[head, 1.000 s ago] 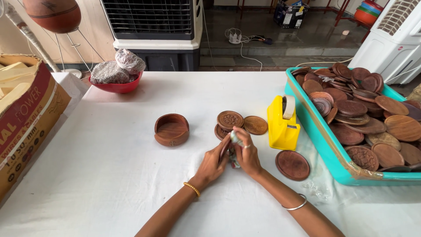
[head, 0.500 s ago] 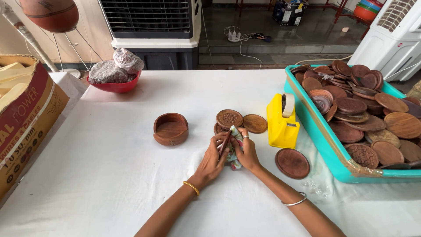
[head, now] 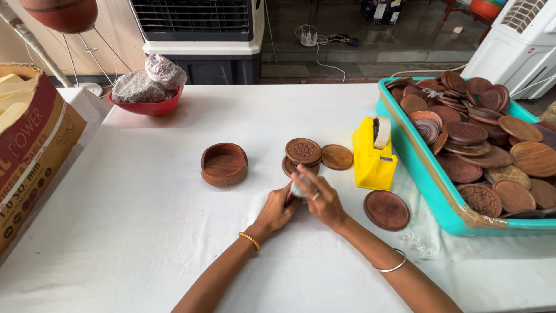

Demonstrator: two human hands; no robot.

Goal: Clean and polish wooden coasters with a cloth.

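Fingers of both hands close around a small pale rounded object (head: 299, 189), mostly hidden: the right hand (head: 323, 201) covers it from above and the right, the left hand (head: 279, 210) pinches from the left. Its long axis cannot be told. Just beyond lies the stack of carved round wooden coasters (head: 302, 153).

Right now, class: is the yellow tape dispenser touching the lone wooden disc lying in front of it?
Apart. The head view shows a strip of white tablecloth between the yellow tape dispenser and the lone wooden disc.

Wooden coaster (head: 300, 186) now hidden under both hands.
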